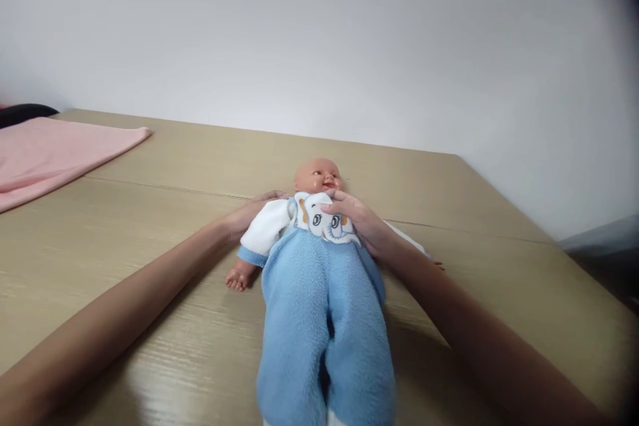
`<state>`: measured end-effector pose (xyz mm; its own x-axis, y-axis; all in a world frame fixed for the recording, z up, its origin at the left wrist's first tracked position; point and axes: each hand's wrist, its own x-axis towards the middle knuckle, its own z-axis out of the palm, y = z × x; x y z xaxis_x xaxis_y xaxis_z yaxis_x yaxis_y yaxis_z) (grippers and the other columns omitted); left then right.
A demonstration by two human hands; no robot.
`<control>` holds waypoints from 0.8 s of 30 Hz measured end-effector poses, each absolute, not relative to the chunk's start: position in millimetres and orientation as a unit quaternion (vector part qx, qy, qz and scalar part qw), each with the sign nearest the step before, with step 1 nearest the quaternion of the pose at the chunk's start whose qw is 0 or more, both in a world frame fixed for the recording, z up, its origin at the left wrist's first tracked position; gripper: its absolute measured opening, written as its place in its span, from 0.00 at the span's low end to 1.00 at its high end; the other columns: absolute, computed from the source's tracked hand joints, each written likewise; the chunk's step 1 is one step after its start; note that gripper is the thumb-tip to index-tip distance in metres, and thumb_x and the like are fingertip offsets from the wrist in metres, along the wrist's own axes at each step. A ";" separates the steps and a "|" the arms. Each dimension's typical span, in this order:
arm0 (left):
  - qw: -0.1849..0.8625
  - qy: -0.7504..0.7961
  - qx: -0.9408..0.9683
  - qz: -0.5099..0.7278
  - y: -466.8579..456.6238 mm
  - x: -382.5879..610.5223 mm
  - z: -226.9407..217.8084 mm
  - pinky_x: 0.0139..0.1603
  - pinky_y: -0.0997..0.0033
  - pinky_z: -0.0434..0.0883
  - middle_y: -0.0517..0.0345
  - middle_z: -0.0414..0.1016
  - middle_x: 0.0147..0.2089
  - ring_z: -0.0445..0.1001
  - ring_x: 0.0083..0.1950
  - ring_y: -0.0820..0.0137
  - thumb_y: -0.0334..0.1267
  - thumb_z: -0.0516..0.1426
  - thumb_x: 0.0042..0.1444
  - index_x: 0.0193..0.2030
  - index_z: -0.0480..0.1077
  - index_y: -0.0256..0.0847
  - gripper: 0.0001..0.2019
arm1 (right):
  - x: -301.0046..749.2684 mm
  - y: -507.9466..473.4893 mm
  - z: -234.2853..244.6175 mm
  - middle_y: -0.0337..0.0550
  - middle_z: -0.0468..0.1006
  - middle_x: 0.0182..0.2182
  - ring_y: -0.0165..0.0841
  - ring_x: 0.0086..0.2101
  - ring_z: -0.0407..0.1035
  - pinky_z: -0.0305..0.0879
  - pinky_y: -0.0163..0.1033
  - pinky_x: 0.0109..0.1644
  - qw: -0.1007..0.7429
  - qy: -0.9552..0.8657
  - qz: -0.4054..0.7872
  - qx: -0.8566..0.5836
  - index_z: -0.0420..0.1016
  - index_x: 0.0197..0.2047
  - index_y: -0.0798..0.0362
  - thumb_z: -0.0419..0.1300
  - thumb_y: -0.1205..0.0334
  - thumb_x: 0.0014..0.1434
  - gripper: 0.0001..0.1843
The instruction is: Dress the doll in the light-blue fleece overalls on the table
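A bald baby doll (319,176) lies on its back on the table, feet toward me. It wears a blue fleece outfit (299,293) with white sleeves and an elephant face on the chest. My left hand (257,211) is at the doll's shoulder on the left, closed against it, with some fingers hidden behind the white sleeve. Across the upper chest, just below the chin, lies my right hand (358,218), its thumb and fingers closed on the collar area. One doll hand (240,275) rests on the table at the left; the other arm is mostly behind my right forearm.
The wooden table (174,226) has a seam running across it and ends at a pale wall (299,46). A folded pink cloth (60,153) lies at the far left. Behind it shows a black curved object (27,113). Something grey and dark stands past the right edge.
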<state>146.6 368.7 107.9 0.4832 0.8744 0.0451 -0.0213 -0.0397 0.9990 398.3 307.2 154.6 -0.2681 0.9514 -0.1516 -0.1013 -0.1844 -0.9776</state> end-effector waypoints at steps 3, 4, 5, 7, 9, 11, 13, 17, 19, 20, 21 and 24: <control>0.653 0.365 0.580 0.322 369.7 135.5 117.9 0.45 0.61 0.79 0.50 0.83 0.44 0.81 0.44 0.60 0.62 0.69 0.64 0.47 0.76 0.40 0.25 | 405.7 304.6 165.6 0.45 0.90 0.46 0.43 0.45 0.83 0.79 0.45 0.49 0.379 -0.589 0.506 -0.503 0.85 0.49 0.46 0.78 0.50 0.59 0.18; 0.653 0.378 0.584 0.300 369.2 132.0 122.7 0.46 0.61 0.78 0.50 0.82 0.45 0.81 0.45 0.59 0.67 0.67 0.64 0.48 0.75 0.41 0.28 | 407.6 303.2 168.7 0.46 0.90 0.47 0.45 0.46 0.83 0.78 0.46 0.50 0.362 -0.628 0.451 -0.522 0.85 0.49 0.46 0.77 0.50 0.61 0.16; 0.642 0.395 0.598 0.274 368.5 128.4 127.6 0.47 0.60 0.77 0.50 0.82 0.46 0.80 0.47 0.58 0.70 0.66 0.63 0.50 0.75 0.41 0.31 | 408.8 301.6 171.1 0.46 0.90 0.48 0.47 0.48 0.82 0.77 0.47 0.52 0.341 -0.660 0.399 -0.537 0.86 0.49 0.47 0.75 0.50 0.63 0.14; 0.584 0.432 0.650 0.222 367.2 121.3 136.3 0.50 0.60 0.75 0.50 0.82 0.52 0.80 0.53 0.55 0.73 0.68 0.60 0.54 0.73 0.43 0.35 | 409.4 298.1 173.7 0.46 0.90 0.49 0.48 0.49 0.82 0.75 0.49 0.54 0.305 -0.699 0.323 -0.561 0.85 0.49 0.47 0.71 0.51 0.68 0.12; 0.521 0.459 0.696 0.183 367.2 114.9 141.7 0.52 0.61 0.74 0.52 0.81 0.55 0.79 0.57 0.54 0.71 0.73 0.54 0.57 0.71 0.46 0.38 | 408.5 295.0 174.0 0.46 0.90 0.50 0.48 0.49 0.82 0.73 0.49 0.54 0.284 -0.709 0.291 -0.576 0.84 0.51 0.48 0.68 0.51 0.70 0.13; 0.498 0.462 0.716 0.160 369.2 109.8 143.3 0.51 0.61 0.73 0.53 0.81 0.55 0.79 0.57 0.53 0.70 0.75 0.52 0.59 0.70 0.47 0.40 | 408.7 292.8 174.1 0.47 0.90 0.54 0.49 0.51 0.82 0.73 0.49 0.55 0.276 -0.710 0.284 -0.583 0.84 0.55 0.48 0.68 0.49 0.71 0.15; 0.494 0.456 0.725 0.150 372.5 106.0 142.9 0.50 0.61 0.74 0.53 0.83 0.54 0.80 0.56 0.53 0.68 0.73 0.54 0.60 0.71 0.47 0.38 | 412.2 292.3 175.7 0.46 0.90 0.55 0.49 0.52 0.82 0.73 0.48 0.55 0.266 -0.712 0.269 -0.592 0.84 0.56 0.47 0.68 0.48 0.71 0.16; 0.463 0.431 0.762 0.137 378.4 101.8 143.0 0.58 0.59 0.75 0.53 0.85 0.62 0.81 0.62 0.51 0.62 0.71 0.60 0.62 0.79 0.49 0.29 | 427.4 296.2 182.9 0.44 0.91 0.46 0.48 0.46 0.81 0.69 0.45 0.48 0.230 -0.727 0.205 -0.613 0.85 0.49 0.48 0.67 0.44 0.70 0.16; 0.449 0.416 0.778 0.142 379.5 101.7 143.4 0.61 0.59 0.75 0.54 0.86 0.63 0.82 0.64 0.51 0.61 0.70 0.61 0.61 0.82 0.50 0.27 | 434.4 297.8 184.5 0.44 0.90 0.43 0.46 0.43 0.80 0.67 0.44 0.45 0.214 -0.739 0.196 -0.608 0.85 0.47 0.48 0.66 0.41 0.70 0.19; 0.443 0.413 0.782 0.147 379.6 101.9 143.2 0.61 0.59 0.75 0.55 0.87 0.62 0.82 0.63 0.51 0.61 0.70 0.61 0.60 0.83 0.50 0.26 | 437.2 297.4 183.9 0.44 0.90 0.43 0.46 0.43 0.80 0.67 0.44 0.44 0.210 -0.744 0.199 -0.603 0.85 0.46 0.48 0.65 0.41 0.71 0.19; 0.436 0.414 0.785 0.150 379.5 102.0 142.7 0.60 0.59 0.75 0.55 0.88 0.61 0.83 0.62 0.51 0.61 0.70 0.61 0.59 0.84 0.50 0.26 | 439.9 295.8 182.1 0.44 0.90 0.43 0.45 0.43 0.80 0.68 0.44 0.45 0.211 -0.748 0.202 -0.596 0.84 0.46 0.49 0.64 0.41 0.72 0.20; 0.417 0.425 0.788 0.154 378.5 101.0 140.0 0.58 0.58 0.76 0.54 0.88 0.59 0.83 0.60 0.51 0.64 0.68 0.62 0.59 0.83 0.49 0.27 | 452.2 281.6 170.3 0.47 0.88 0.49 0.48 0.49 0.80 0.72 0.49 0.56 0.257 -0.762 0.170 -0.569 0.83 0.53 0.49 0.64 0.42 0.72 0.20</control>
